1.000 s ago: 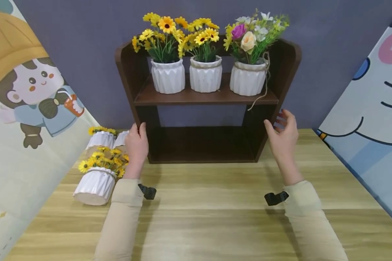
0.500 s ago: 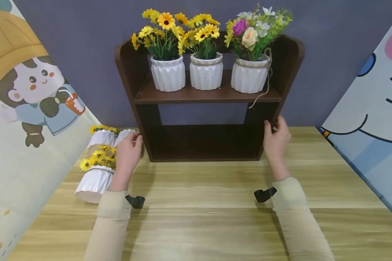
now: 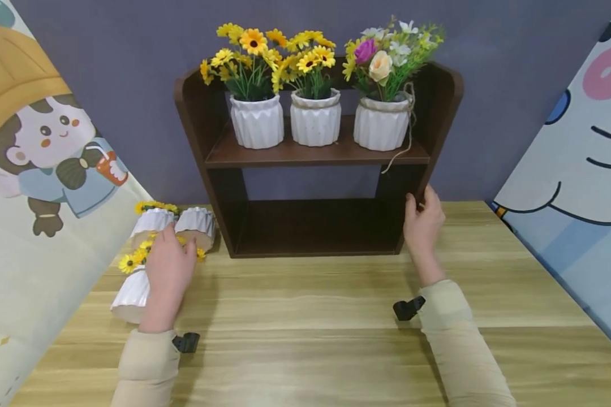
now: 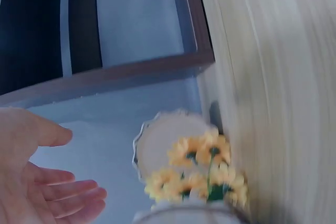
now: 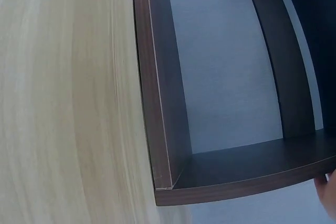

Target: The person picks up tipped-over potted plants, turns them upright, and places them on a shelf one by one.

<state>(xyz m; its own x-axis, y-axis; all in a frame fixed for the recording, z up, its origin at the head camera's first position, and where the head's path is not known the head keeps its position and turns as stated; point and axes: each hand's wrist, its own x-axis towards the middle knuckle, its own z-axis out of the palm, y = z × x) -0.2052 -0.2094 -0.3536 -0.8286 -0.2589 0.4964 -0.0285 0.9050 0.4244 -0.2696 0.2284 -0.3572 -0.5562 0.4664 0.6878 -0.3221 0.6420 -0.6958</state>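
My left hand (image 3: 170, 265) hangs over the white pots at the left, its fingers loosely bent and holding nothing; the left wrist view shows it apart from them. Partly under it lies the front pot (image 3: 131, 297) with yellow flowers. Behind lie two more pots on their sides, a left one (image 3: 151, 221) with yellow flowers and a right one (image 3: 197, 223) showing its base. My right hand (image 3: 424, 229) grips the right side panel of the dark brown two-tier shelf (image 3: 315, 160), thumb at the front edge, other fingers mostly hidden outside.
On the upper tier stand two white pots with yellow flowers, a left one (image 3: 257, 121) and a middle one (image 3: 315, 118), beside a pot of mixed flowers (image 3: 382, 124) with trailing twine. The wooden table (image 3: 305, 328) stretches in front; a grey wall (image 3: 478, 68) rises behind.
My left hand has left the shelf's left side and moved left and nearer, over the lying pots. My right hand has closed in on the shelf's right panel, slightly lower.
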